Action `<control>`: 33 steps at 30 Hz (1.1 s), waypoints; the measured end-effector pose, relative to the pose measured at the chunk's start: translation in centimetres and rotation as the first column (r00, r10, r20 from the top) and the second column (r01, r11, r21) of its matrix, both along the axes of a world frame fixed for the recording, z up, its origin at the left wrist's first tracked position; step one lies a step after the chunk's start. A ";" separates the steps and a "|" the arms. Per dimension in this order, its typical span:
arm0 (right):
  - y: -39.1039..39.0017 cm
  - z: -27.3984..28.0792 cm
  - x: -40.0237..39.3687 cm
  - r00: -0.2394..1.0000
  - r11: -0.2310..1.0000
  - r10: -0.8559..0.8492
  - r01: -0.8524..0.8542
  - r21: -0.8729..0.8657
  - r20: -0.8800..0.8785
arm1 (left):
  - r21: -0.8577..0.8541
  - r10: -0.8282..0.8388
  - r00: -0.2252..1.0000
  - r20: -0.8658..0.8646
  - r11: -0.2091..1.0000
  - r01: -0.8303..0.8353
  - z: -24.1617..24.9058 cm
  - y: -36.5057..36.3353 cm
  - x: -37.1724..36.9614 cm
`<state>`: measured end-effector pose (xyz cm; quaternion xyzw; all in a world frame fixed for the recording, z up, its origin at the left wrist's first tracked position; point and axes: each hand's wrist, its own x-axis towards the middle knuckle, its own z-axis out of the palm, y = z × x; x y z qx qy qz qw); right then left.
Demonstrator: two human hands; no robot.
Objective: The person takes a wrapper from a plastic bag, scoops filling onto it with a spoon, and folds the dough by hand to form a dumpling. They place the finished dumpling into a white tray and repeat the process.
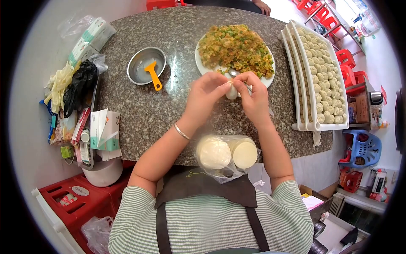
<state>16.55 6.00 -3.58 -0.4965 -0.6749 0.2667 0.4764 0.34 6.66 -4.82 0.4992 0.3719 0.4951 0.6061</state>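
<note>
My left hand [205, 95] and my right hand [255, 99] meet at the near edge of a white plate [202, 63]. Their fingertips are closed on a small white dumpling [231, 92], pinching the top of its dough. A chopped yellow-and-green filling [237, 44] is heaped on the plate. The bowl of a metal spoon [233, 73] lies by the filling, and its handle passes beneath my right hand, partly hidden. Between my forearms, two stacks of round dough wrappers [244, 155] sit in a clear plastic bag [226, 174] at the table's near edge.
Stacked white trays [315, 126] of pleated dumplings [325, 80] stand at the right. A metal bowl [134, 76] with an orange-handled scraper [154, 77] is at the left. Boxes [105, 131], bags and gloves [60, 86] crowd the left edge. Another person's hand [263, 7] shows at the far side.
</note>
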 end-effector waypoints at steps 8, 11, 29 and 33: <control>-0.1 0.5 -0.3 0.997 0.995 0.010 -0.017 -0.097 -0.073 | -0.289 -0.087 0.905 0.417 0.931 0.223 -0.8 0.1 0.1; 0.2 -0.5 -0.3 0.999 1.000 -0.003 0.002 -0.010 -0.047 | -0.252 -0.047 0.913 0.405 0.954 0.161 -0.8 0.0 0.4; 0.9 -0.2 0.9 0.942 0.991 -0.058 0.015 -0.132 -0.330 | -0.332 -0.198 0.812 0.549 0.840 0.429 -0.1 0.8 -0.6; 1.1 -0.1 2.7 0.926 0.969 0.067 -0.150 -0.199 -0.370 | -0.314 -0.262 0.769 0.583 0.800 0.511 -0.3 0.9 -1.1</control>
